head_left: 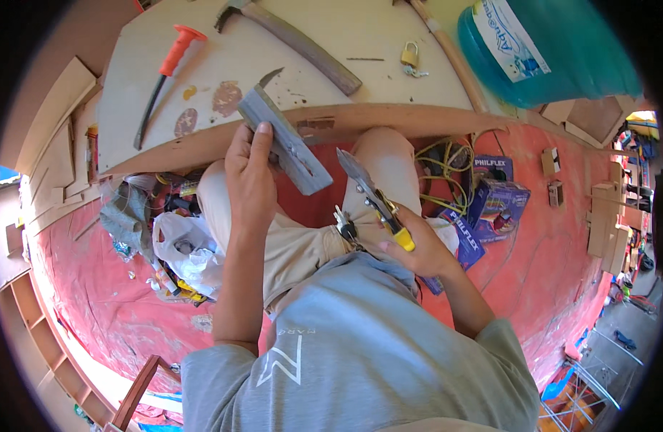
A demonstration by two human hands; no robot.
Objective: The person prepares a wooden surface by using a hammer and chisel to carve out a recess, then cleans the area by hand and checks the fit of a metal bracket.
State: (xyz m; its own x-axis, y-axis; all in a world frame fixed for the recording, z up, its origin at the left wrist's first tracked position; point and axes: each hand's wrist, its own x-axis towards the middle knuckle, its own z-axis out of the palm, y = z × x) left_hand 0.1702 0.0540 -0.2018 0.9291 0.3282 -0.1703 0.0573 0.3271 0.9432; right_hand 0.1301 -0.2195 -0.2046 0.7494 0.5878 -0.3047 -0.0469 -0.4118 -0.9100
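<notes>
My left hand is closed round a short grey metal channel piece, held tilted in front of the table edge. A thin curled sliver of metal sticks out at its upper end. Tin snips with yellow and black handles are gripped in my right hand above my lap. Their blades point up and left toward the channel's lower end, a small gap apart from it. Whether the blades are parted is hard to make out.
On the table lie an orange-gripped chisel, a claw hammer, a brass padlock, a wooden handle and a blue-green water jug. Below are blue boxes, yellow cord and a white plastic bag.
</notes>
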